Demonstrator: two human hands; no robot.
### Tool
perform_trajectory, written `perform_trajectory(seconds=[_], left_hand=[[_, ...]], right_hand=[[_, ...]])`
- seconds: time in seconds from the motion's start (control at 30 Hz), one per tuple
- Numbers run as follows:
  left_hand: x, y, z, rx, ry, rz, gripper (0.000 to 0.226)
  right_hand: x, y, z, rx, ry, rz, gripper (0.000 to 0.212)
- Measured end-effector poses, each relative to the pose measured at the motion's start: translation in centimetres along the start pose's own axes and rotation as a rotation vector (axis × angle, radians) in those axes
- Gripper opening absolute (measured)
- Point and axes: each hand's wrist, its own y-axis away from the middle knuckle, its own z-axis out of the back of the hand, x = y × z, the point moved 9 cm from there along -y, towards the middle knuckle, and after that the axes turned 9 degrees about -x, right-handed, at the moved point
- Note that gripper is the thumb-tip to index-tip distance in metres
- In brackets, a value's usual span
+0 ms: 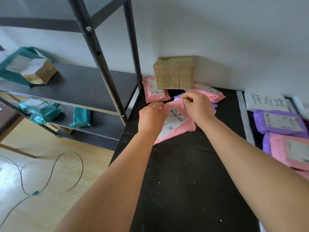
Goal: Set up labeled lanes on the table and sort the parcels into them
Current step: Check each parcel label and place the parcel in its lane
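Note:
A pink parcel with a white barcode label lies on the black table, in its far left part. My left hand rests on its left edge. My right hand pinches its upper edge between thumb and fingers. Behind it lie two more pink parcels, and a brown cardboard box stands against the wall. A purple parcel shows partly under my right hand. A handwritten white label lies at the right, beyond a white tape strip.
Right of the tape lie a purple parcel and a pink one. A dark metal shelf stands at the left with teal parcels and a small brown box. A cable loops over the wooden floor.

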Motion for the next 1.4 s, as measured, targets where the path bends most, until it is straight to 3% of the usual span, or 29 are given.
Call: perform_trajectory(seconds=[0.13, 0.4, 0.53, 0.67, 0.77, 0.9, 1.1, 1.4], left_hand=[[-1.3, 1.5, 1.0, -0.002, 0.034, 0.001, 0.028], [-2.8, 4.6, 3.9, 0.051, 0.213, 0.058, 0.026], [-2.3, 6.0, 7.1, 0.004, 0.402, 0.16, 0.022], [-1.4, 7.3, 9.9, -0.038, 0.51, 0.276, 0.028], [-1.4, 8.2, 11.4, -0.056, 0.585, 0.305, 0.027], [-2.1, 8.9, 12.3, -0.023, 0.681, 0.316, 0.01], [-3.3, 9.4, 13.7, 0.013, 0.744, 0.289, 0.011], [-4.1, 10.4, 15.6, 0.103, 0.891, 0.263, 0.012]], right_hand=[[1.1, 1.3, 2.7, -0.032, -0.01, -0.016, 0.024], [5.1, 3.9, 6.8, -0.105, 0.006, -0.065, 0.022], [5.3, 8.0, 10.6, -0.328, -0.133, -0.214, 0.036], [5.0, 13.7, 12.3, -0.478, -0.179, -0.358, 0.036], [5.4, 15.9, 11.6, -0.425, -0.209, -0.43, 0.033], [7.6, 16.4, 11.3, -0.347, -0.182, -0.376, 0.014], [9.7, 16.8, 13.0, -0.459, -0.144, -0.316, 0.022], [11.5, 16.7, 15.3, -0.503, -0.425, -0.322, 0.024]])
